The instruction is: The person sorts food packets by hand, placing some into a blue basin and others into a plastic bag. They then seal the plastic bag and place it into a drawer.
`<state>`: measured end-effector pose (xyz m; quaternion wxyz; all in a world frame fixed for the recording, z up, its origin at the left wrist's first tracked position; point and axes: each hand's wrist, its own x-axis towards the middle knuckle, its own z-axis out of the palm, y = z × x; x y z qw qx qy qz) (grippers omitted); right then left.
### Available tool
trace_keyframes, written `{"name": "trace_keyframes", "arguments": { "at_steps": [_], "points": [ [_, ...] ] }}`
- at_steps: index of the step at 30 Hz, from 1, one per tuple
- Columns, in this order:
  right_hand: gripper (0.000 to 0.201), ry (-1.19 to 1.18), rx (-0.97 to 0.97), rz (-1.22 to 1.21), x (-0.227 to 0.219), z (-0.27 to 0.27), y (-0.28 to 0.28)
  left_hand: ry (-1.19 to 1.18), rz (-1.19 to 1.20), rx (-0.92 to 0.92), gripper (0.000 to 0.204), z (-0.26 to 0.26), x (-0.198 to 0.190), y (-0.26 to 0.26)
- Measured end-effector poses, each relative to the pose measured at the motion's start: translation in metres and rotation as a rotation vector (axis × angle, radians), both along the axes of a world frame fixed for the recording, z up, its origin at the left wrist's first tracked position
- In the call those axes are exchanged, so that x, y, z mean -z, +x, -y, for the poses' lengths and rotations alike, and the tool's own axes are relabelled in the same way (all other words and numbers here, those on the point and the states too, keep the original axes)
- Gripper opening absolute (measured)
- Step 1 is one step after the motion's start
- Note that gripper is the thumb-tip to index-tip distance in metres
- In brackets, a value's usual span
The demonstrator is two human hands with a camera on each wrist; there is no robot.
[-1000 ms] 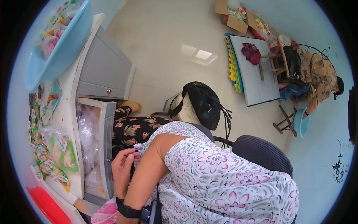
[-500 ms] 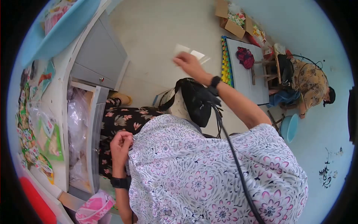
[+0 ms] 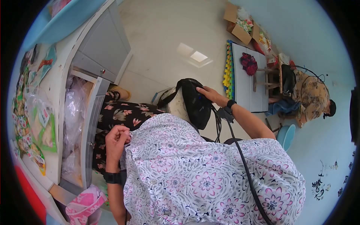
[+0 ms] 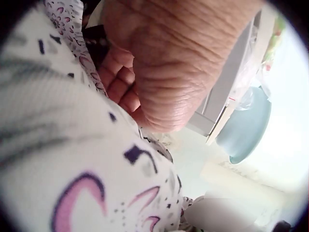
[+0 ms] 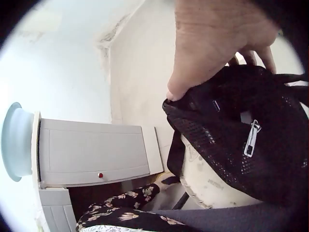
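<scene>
The right hand (image 3: pixel 213 96) lies across the edge of a black bag (image 3: pixel 197 108) that rests on a pale round-topped seat or container. In the right wrist view the thumb of this hand (image 5: pixel 217 46) touches one side of the black mesh bag (image 5: pixel 227 130), and the fingers reach over the other side; a zip pull (image 5: pixel 251 138) hangs below. The left hand (image 3: pixel 117 144) stays by the hem of the flowered shirt (image 3: pixel 202 176), its fingers loosely curled. Seen from the left wrist, the hand (image 4: pixel 169 63) is beside the shirt with nothing visible in its fingers.
A pulled-out drawer (image 3: pixel 93 138) holds clear plastic bags. Food packets (image 3: pixel 26 142) and a blue basin (image 3: pixel 67 22) are on the white counter. A black cable (image 3: pixel 243 165) runs over the shirt. Across the floor another person sits near a grey board (image 3: pixel 245 86) and cardboard boxes (image 3: pixel 240 33).
The right arm, low across the body at first, has swung out over the floor and come down onto the black bag. The left hand remains by the shirt while the view has shifted.
</scene>
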<state>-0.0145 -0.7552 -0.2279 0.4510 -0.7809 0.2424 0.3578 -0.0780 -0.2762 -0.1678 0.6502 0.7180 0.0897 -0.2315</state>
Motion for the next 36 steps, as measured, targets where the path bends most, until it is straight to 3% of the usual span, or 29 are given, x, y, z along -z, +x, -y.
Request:
{"name": "trace_keyframes", "arguments": {
  "at_steps": [4, 9, 14, 19, 26, 30, 36],
  "points": [
    [0.092, 0.029, -0.110, 0.046, 0.008, 0.002, -0.001, -0.019, 0.001, -0.013, 0.008, 0.001, -0.001, -0.002],
    [0.094, -0.005, -0.224, 0.062, -0.017, -0.009, 0.004, -0.019, 0.015, -0.017, 0.008, 0.001, 0.001, -0.003],
    [0.093, -0.031, -0.294, 0.079, 0.019, 0.009, 0.003, -0.039, 0.036, -0.014, 0.009, 0.001, 0.003, -0.005],
    [0.092, 0.025, -0.424, -0.042, -0.028, -0.014, 0.017, -0.020, 0.044, -0.013, 0.009, 0.001, 0.003, -0.005],
    [0.088, 0.001, -0.428, -0.043, -0.009, 0.001, 0.025, -0.033, 0.026, -0.021, 0.010, 0.001, 0.003, -0.005],
    [0.086, 0.003, -0.373, -0.025, -0.021, -0.002, 0.029, -0.032, 0.017, -0.023, 0.010, -0.001, 0.003, -0.005],
    [0.074, -0.017, -0.408, 0.090, 0.018, 0.014, 0.031, -0.039, -0.012, -0.019, 0.010, 0.000, 0.001, -0.004]
  ]
}}
